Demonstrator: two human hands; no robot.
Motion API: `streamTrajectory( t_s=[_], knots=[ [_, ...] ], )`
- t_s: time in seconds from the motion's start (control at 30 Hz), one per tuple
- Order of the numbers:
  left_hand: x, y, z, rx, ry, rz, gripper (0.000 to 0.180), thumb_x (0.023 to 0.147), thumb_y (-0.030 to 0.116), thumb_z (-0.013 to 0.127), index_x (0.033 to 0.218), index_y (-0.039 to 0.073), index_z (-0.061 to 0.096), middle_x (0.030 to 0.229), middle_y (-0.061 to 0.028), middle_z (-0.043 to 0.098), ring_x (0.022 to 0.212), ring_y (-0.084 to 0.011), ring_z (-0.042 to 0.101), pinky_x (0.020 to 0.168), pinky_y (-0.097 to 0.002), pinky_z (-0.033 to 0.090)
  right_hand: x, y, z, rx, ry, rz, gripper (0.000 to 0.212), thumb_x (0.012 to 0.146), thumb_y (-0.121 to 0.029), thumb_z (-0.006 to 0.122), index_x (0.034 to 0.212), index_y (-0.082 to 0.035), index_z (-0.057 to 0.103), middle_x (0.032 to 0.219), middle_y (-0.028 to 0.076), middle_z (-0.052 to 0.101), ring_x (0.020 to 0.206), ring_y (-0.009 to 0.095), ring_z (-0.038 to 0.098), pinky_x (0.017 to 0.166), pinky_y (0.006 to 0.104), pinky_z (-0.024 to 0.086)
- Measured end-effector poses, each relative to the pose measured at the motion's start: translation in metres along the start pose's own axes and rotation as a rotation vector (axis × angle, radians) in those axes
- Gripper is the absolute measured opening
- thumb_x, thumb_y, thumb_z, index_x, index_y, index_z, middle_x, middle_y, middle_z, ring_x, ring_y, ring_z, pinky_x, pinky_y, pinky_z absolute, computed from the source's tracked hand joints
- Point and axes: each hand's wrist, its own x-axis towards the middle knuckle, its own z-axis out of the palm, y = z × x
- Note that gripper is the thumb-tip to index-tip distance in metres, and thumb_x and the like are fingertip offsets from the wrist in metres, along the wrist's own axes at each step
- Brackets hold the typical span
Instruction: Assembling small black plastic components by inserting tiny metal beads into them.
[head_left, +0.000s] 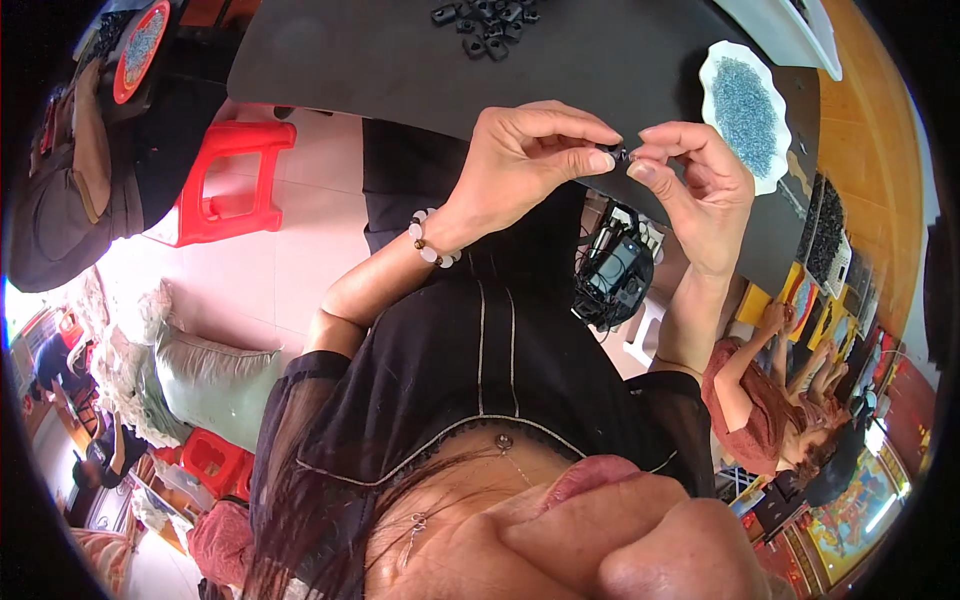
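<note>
Head view: the left hand [525, 155] pinches a small black part [618, 154] between thumb and fingertips, at the near edge of the dark worktop [350, 60]. Facing it, the right hand [708, 190] has thumb and forefinger drawn close together beside the part; whether they grip something tiny, I cannot tell. Similar black pieces [490, 28] lie heaped farther in from the near edge. Toward the worktop's right edge sits a white scalloped dish [709, 92] of bluish granules [745, 115], near a white tray [785, 35].
</note>
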Motion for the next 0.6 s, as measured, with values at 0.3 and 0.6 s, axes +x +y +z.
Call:
streamTrajectory(
  t_s=[0.3,0.6],
  knots=[
    [-0.008,-0.002,-0.007,-0.017,0.003,-0.013,0.02,0.082,0.001,0.073,0.102,0.004,0.073,0.103,-0.0098,0.07,0.092,-0.0151,0.068,0.082,-0.0272,0.058,0.001,-0.008,0.011,-0.214,-0.038,-0.119,0.028,0.073,0.005,0.077,0.099,-0.001,0.07,0.083,0.004,0.068,0.075,0.008,0.062,0.07,0.022,0.048],
    [-0.016,-0.002,-0.017,-0.037,-0.008,-0.076,0.019,0.083,0.001,0.073,0.102,0.0,0.072,0.101,-0.0087,0.069,0.089,-0.0128,0.066,0.082,-0.0252,0.055,0.011,-0.007,0.022,-0.114,-0.157,0.07,0.037,0.071,0.002,0.08,0.106,-0.001,0.067,0.085,0.002,0.064,0.077,0.008,0.059,0.074,0.0226,0.048]
  ],
)
